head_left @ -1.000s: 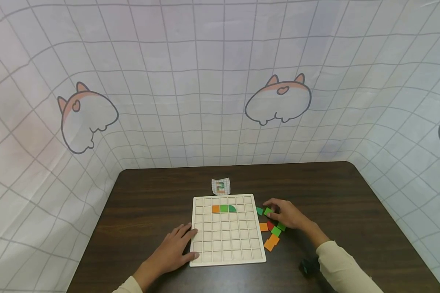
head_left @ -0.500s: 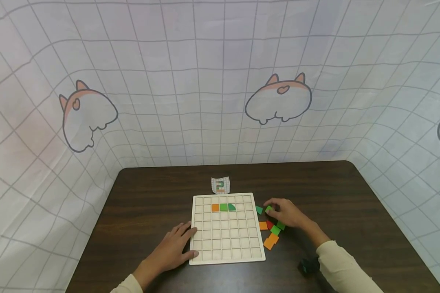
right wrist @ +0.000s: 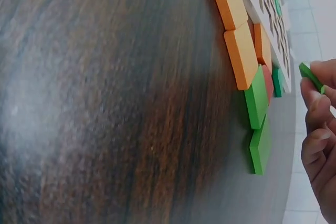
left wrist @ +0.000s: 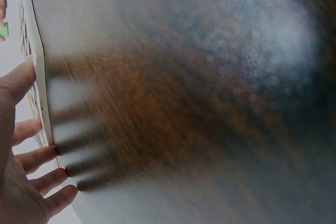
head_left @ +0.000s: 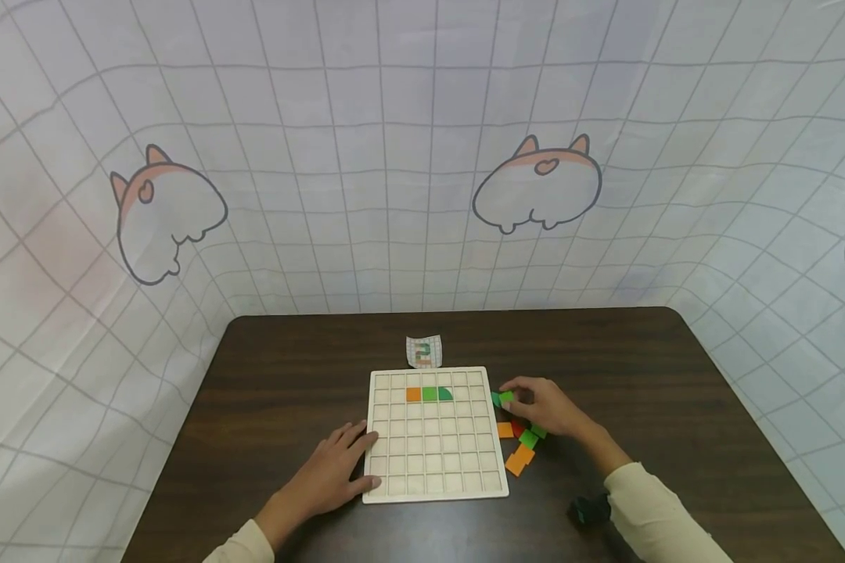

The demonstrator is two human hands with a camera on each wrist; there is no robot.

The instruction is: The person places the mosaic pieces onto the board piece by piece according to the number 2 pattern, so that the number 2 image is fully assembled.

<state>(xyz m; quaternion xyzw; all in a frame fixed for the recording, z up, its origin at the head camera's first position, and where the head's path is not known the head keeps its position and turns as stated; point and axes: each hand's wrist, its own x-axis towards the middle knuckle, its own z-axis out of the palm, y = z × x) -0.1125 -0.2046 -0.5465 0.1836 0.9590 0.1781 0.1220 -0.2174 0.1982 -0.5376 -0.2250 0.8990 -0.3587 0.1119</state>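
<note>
A pale grid board (head_left: 433, 457) lies on the dark table. In one of its upper rows sit an orange square tile (head_left: 413, 395), a green square tile (head_left: 429, 394) and a dark green quarter-round tile (head_left: 445, 394). My left hand (head_left: 327, 475) rests at the board's left edge, fingers spread, thumb and fingertips touching it. To the right of the board, my right hand (head_left: 545, 407) pinches a light green tile (right wrist: 312, 78) between thumb and finger, raised off the table in the right wrist view. A dark green tile (right wrist: 277, 82) lies beside the board, near that hand.
Loose orange tiles (head_left: 519, 460), a red tile (head_left: 517, 428) and green tiles (head_left: 529, 439) lie right of the board. A small printed card (head_left: 424, 352) is behind it. A black object (head_left: 590, 511) lies by the right sleeve. White grid-patterned cloth (head_left: 422, 195) surrounds the table.
My right hand has picked up the light green tile and brought it slightly left, toward the board. The left hand stays at the board's edge. The head view has tilted slightly.
</note>
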